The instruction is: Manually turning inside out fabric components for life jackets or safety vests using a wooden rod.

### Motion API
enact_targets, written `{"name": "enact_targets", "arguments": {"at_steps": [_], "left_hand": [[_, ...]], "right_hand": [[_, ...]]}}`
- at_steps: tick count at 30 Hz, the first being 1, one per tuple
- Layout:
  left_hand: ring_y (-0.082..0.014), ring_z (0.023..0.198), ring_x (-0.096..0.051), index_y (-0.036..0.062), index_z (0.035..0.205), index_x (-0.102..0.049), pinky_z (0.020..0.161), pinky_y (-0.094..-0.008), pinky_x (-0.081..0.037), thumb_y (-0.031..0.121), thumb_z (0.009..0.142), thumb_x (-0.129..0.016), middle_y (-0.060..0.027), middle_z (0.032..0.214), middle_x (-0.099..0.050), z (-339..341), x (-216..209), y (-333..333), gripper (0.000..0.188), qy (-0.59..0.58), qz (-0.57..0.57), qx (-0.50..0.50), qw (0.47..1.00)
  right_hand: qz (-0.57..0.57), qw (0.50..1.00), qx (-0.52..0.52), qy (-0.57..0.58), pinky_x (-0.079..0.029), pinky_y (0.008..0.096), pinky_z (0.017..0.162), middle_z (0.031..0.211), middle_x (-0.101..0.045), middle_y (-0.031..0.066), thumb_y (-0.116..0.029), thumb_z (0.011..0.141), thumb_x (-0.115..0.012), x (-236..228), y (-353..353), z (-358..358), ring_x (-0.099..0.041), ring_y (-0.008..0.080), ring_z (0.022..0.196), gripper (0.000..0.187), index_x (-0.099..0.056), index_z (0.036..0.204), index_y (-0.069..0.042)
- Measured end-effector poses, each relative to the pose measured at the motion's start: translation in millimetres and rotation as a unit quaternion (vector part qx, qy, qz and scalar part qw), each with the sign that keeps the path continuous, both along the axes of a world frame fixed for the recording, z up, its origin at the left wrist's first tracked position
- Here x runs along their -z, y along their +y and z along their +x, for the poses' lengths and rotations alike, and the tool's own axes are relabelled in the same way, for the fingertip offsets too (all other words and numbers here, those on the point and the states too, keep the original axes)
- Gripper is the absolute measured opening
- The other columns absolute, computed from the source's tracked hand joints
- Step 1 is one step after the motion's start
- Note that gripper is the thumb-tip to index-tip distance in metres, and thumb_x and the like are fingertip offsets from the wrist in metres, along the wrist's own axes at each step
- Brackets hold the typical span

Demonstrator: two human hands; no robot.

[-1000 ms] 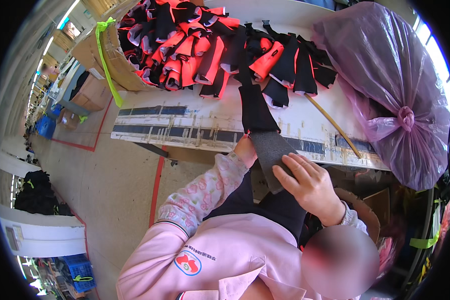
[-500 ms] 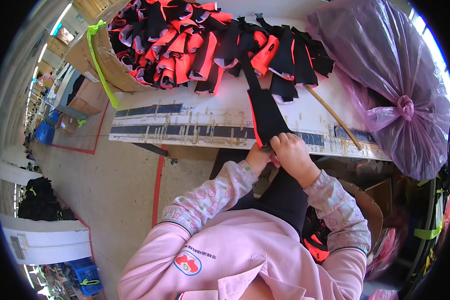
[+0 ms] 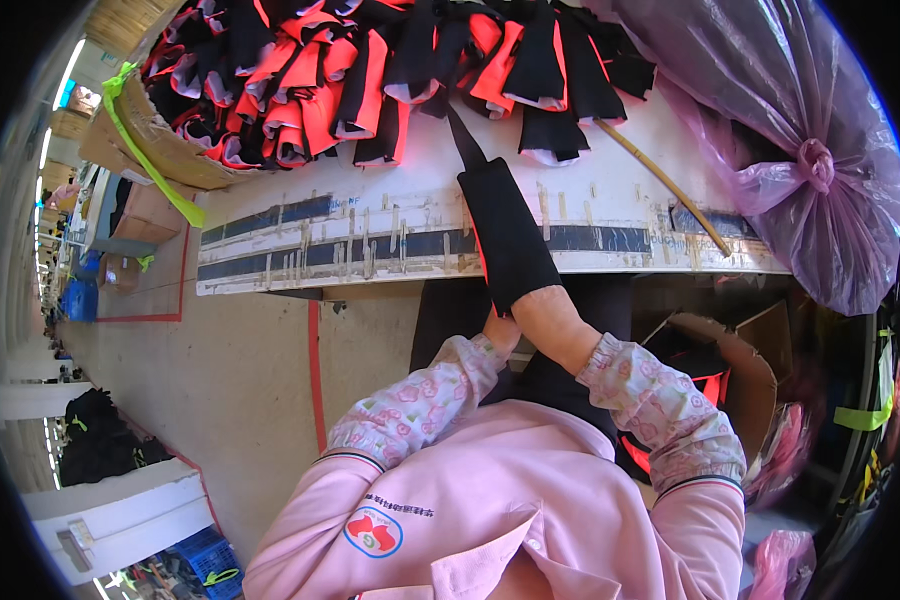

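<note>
A black fabric sleeve point(image 3: 510, 230) with a bright orange-pink edge and a narrow black strap at its far end lies over the front edge of the table point(image 3: 300, 240). My right hand point(image 3: 550, 312) is pushed into its near opening; only the wrist and the heel of the hand show, and the fingers are hidden inside. Below that opening, my left hand point(image 3: 502, 330) grips the sleeve's near rim, its fingers mostly covered by the fabric and the right wrist. A large heap of similar black and orange-pink sleeves point(image 3: 310, 80) lies at the back of the table.
A thin wooden stick point(image 3: 665, 185) lies on the table's right side, beside a big knotted purple plastic bag point(image 3: 820, 230). An open cardboard box point(image 3: 740, 350) stands below on the right. Another carton point(image 3: 170, 130) with a yellow-green strap point(image 3: 150, 150) is at the back left.
My right hand has gone from pinching the sleeve's near end to inside it. My left hand has moved slightly down and stays at the rim. The view has shifted a little.
</note>
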State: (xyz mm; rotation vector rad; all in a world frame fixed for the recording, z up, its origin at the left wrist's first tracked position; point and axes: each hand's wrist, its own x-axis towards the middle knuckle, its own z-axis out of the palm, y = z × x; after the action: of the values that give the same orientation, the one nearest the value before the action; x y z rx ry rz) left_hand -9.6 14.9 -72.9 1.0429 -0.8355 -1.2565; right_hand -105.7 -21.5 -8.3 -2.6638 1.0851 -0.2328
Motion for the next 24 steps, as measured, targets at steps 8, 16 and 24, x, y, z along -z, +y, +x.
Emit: {"name": "enact_targets", "arguments": {"at_steps": [8,16,24], "left_hand": [[-0.0180,0.049,-0.056,0.0056,0.112,-0.048,0.039,-0.0290,-0.043,0.008,0.086,-0.053,-0.0105,0.077,-0.060,2,-25,-4,0.026,-0.074,0.055,0.041,0.995],[-0.0190,0.045,-0.056,0.0057,0.104,-0.053,0.039,-0.0296,-0.042,0.006,0.087,-0.047,-0.0090,0.071,-0.061,12,-31,-11,0.018,-0.028,0.062,0.023,0.997],[-0.0234,0.064,-0.063,0.0018,0.092,-0.061,0.058,-0.0331,-0.051,0.001,0.080,-0.051,-0.0126,0.079,-0.065,12,-12,4,0.016,0.168,0.103,0.074,0.978]], "right_hand": [[0.146,0.987,0.066,0.024,-0.051,0.0351,0.065,0.088,-0.065,0.0113,-0.012,0.074,-0.057,-22,-27,20,-0.064,0.0278,0.078,0.020,-0.065,0.092,-0.009],[0.219,0.964,0.104,0.105,-0.051,0.0355,0.065,0.091,-0.064,0.0117,-0.013,0.075,-0.057,-22,-46,38,-0.064,0.0286,0.079,0.022,-0.064,0.095,-0.009],[0.229,0.951,-0.069,0.196,-0.051,0.0359,0.064,0.093,-0.064,0.0121,-0.014,0.075,-0.058,-16,-36,7,-0.063,0.0295,0.080,0.023,-0.063,0.097,-0.009]]}}
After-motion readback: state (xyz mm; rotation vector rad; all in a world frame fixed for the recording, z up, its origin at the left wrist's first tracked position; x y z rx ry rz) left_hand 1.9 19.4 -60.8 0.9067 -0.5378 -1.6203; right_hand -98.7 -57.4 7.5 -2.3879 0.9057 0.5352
